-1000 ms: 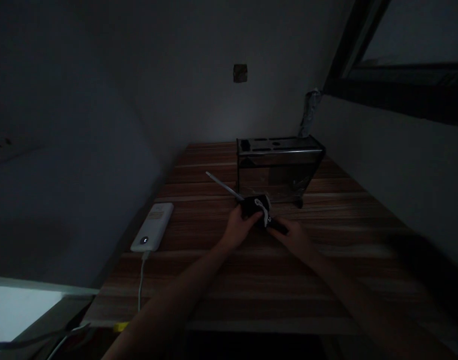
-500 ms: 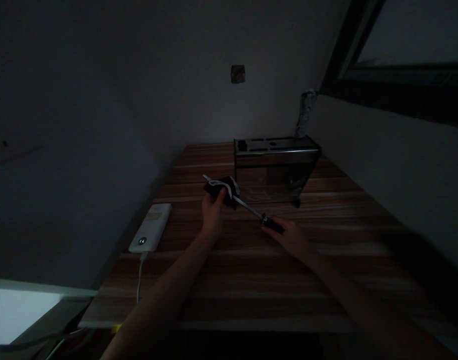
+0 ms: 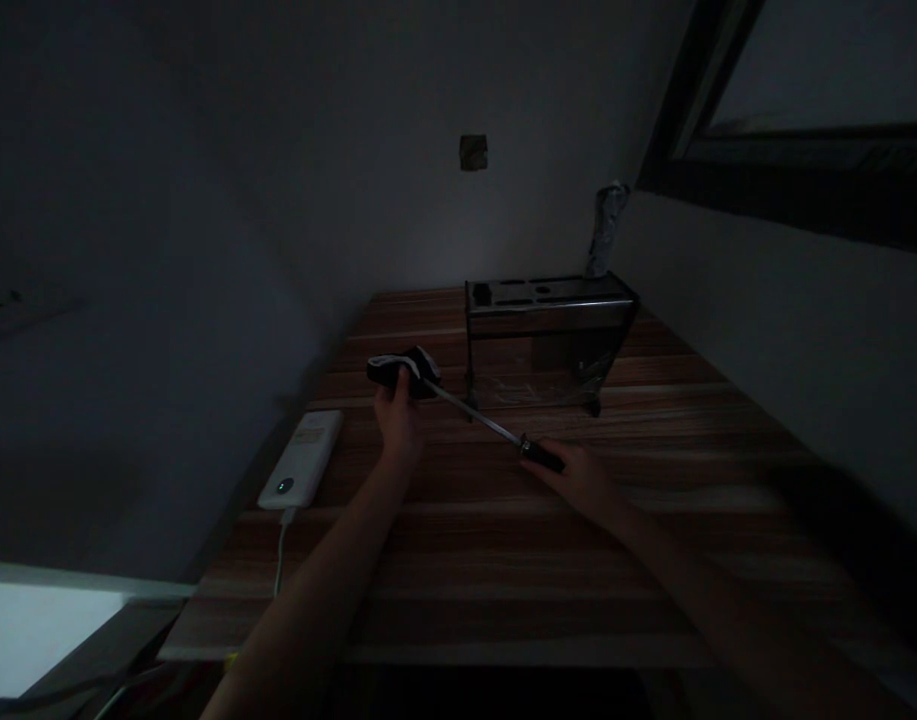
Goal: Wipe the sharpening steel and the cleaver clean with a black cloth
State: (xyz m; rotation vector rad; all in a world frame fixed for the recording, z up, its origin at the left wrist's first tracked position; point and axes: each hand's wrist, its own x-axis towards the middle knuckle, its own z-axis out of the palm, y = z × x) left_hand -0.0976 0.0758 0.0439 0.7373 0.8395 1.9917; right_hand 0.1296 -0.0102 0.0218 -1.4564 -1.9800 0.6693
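My right hand (image 3: 582,480) is closed around the black handle of a sharpening steel (image 3: 479,417). The thin metal rod slants up and left from that handle. Over the rod's far end, my left hand (image 3: 400,425) pinches a black cloth (image 3: 384,371) with white edges, thumb on top. The rod's tip is hidden in the cloth. Behind the rod stands a knife block (image 3: 552,308) with a slotted top and a see-through front. A plastic-wrapped handle (image 3: 606,228) rises from its right back corner.
On the left of the wood-grain table (image 3: 458,560) lies a white power bank (image 3: 302,460) with a white cable (image 3: 281,560) plugged in. Walls close off the back and both sides. A dark blurred shape (image 3: 855,540) lies at the right edge. The room is dim.
My left hand and the cloth have slid left along the rod toward its far end, covering the tip that stuck out before. My right hand has barely moved.
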